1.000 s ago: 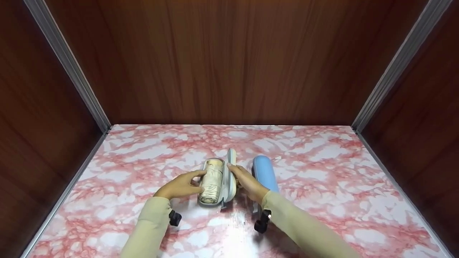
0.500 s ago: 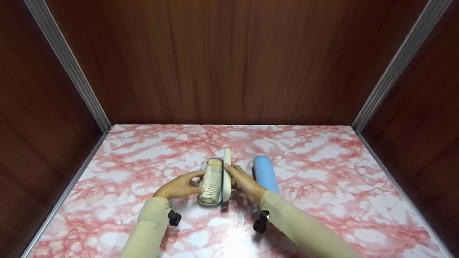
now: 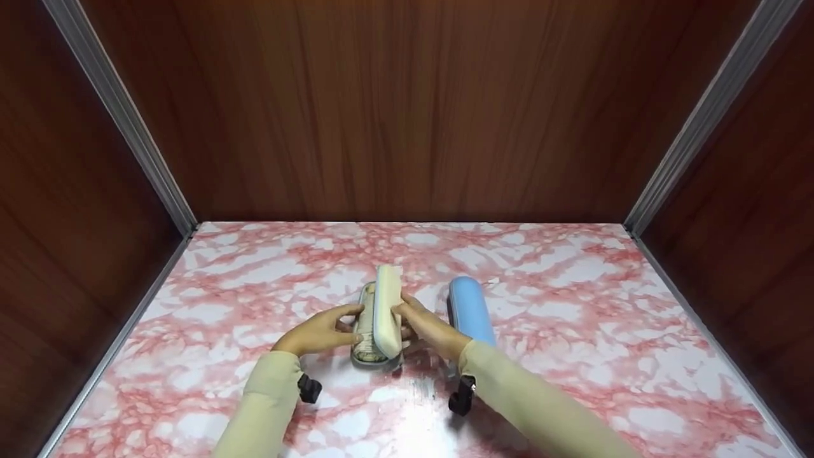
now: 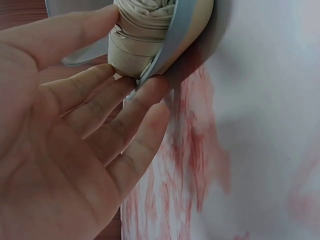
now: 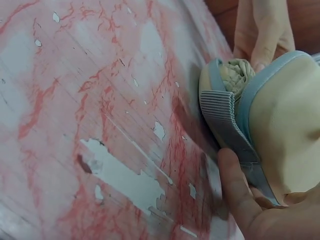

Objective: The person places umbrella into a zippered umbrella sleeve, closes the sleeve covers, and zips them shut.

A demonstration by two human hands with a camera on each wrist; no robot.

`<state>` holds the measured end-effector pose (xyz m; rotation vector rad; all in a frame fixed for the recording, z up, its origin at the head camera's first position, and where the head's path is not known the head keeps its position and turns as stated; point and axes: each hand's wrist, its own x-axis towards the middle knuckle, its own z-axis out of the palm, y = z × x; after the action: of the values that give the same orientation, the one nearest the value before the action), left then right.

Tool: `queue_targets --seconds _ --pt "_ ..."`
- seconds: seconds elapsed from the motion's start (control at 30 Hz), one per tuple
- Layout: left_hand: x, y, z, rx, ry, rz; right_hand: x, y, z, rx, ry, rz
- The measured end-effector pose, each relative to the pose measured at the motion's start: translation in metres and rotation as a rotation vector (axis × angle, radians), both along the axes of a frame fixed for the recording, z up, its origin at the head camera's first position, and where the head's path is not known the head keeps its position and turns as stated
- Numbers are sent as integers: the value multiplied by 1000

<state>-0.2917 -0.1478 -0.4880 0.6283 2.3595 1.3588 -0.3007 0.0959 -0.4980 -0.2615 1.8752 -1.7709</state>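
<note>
Mid-counter point(image 3: 572, 331), well off every edge, the cream case point(image 3: 375, 353) is closing: its lid point(image 3: 388, 308), upright a moment ago, now tips over the rolled cloth point(image 4: 142, 30). Right hand point(image 3: 427, 327) grips the lid; left hand point(image 3: 318, 331) steadies the base, fingers straight.

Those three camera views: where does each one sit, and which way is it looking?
Head: worn on the head, looks forward and down at the cream case, blue case, both hands and sleeves.
Left wrist: beside the left hand, facing the folded umbrella.
Right wrist: by the right hand, facing the case's end.
All three share the cream case.
</note>
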Motion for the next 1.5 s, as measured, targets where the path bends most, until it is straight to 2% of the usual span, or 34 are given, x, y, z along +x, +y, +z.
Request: queue_targets --seconds 0.1,0.23,0.33,0.53,0.67,0.77,0.87,1.03,1.23,1.4,1.5 --pt "0 1 0 12 -4 -6 3 -2 2 23 40 -14" --pt "-2 1 -2 44 -16 -13 5 -3 1 145 167 1" --pt "-4 1 -3 53 -21 -7 5 -3 1 208 228 19" --pt "-4 0 -4 62 -46 25 4 -3 0 230 240 32" --pt "-3 -2 -5 91 -67 46 9 -5 7 246 254 30" --pt "-3 -2 -5 111 -83 66 10 -7 7 260 285 33" --pt "-4 -1 -6 141 -107 91 4 -8 -1 268 325 51" --pt "-6 2 -7 171 -117 107 0 -10 -2 337 401 95" --pt "-9 6 -6 142 -114 122 0 -8 1 393 423 119" --pt "-9 11 -6 120 -108 163 -1 -8 1 394 440 128" --pt "-9 15 -7 142 -138 205 -1 -8 2 386 445 135"
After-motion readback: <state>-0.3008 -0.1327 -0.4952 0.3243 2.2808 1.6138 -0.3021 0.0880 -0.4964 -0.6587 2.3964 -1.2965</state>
